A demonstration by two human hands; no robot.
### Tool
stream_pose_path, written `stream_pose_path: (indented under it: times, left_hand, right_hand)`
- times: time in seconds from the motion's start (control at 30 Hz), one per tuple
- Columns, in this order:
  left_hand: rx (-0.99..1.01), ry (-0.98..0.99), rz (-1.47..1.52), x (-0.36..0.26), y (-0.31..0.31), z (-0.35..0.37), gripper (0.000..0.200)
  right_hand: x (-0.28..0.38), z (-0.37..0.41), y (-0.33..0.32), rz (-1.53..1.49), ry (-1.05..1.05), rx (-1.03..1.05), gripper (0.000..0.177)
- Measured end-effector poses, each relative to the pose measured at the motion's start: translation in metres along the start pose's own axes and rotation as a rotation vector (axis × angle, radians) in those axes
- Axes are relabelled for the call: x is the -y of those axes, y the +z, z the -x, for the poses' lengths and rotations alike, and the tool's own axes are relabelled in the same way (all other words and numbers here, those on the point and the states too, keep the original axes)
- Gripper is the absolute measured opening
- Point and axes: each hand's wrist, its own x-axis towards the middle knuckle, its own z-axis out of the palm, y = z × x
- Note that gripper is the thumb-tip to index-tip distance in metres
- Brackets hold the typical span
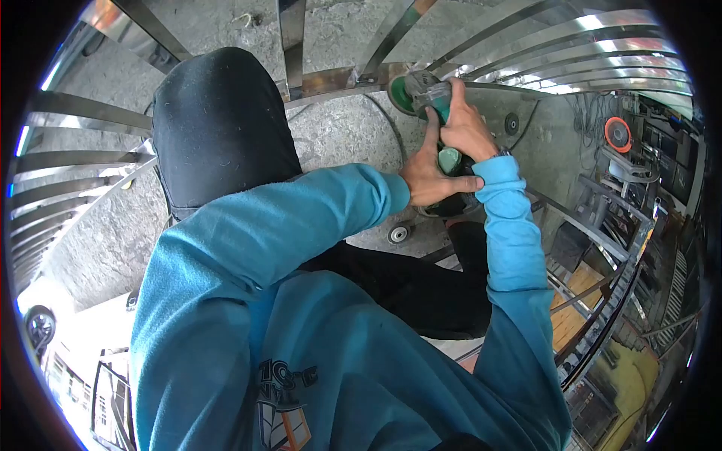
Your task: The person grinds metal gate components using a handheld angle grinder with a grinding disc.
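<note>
An angle grinder [431,92] with a green disc [401,94] is in both my hands. Its disc edge is right at the horizontal rail [327,81] of a metal bar frame. My right hand [469,126] wraps around the grinder near its head, the thumb side toward the frame. Lower down, my left hand [432,177] is closed around the rear of the body, its thumb stretched toward my right wrist. Part of the grinder's body is hidden behind my hands.
Metal bars [594,41] fan out ahead and to both sides. On the concrete floor [331,135] lie a dark disc [512,122], a grey disc [398,234] and a cable [392,124]. An orange-rimmed disc [618,134] and steel framing [602,237] are on the right.
</note>
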Motion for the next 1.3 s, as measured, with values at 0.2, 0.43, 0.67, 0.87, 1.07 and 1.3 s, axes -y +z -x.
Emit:
stream_pose_path:
  times: [0.2,0.43,0.67,0.87,1.07,1.3]
  left_hand:
    - [-0.099,0.063,0.051,-0.005,0.002,0.005,0.153]
    - [-0.080,-0.005,0.052,-0.011,0.010,0.023,0.150]
    - [-0.209,-0.120,0.063,-0.019,0.019,0.050,0.132]
    - [-0.206,-0.233,0.215,-0.010,0.018,0.039,0.094]
    - [-0.256,-0.314,0.207,-0.022,0.005,0.041,0.078]
    - [-0.238,-0.400,0.111,-0.039,-0.005,0.048,0.073]
  right_hand:
    - [0.007,-0.010,0.006,-0.007,-0.121,-0.020,0.085]
    - [0.017,0.009,-0.003,-0.091,0.045,0.087,0.079]
    - [-0.036,0.014,0.027,-1.163,0.224,0.107,0.053]
    - [-0.035,-0.007,0.059,-1.632,0.342,0.330,0.043]
    - [-0.025,-0.016,0.070,-1.635,0.304,0.315,0.049]
    - [-0.014,-0.024,0.071,-1.698,0.350,0.324,0.047]
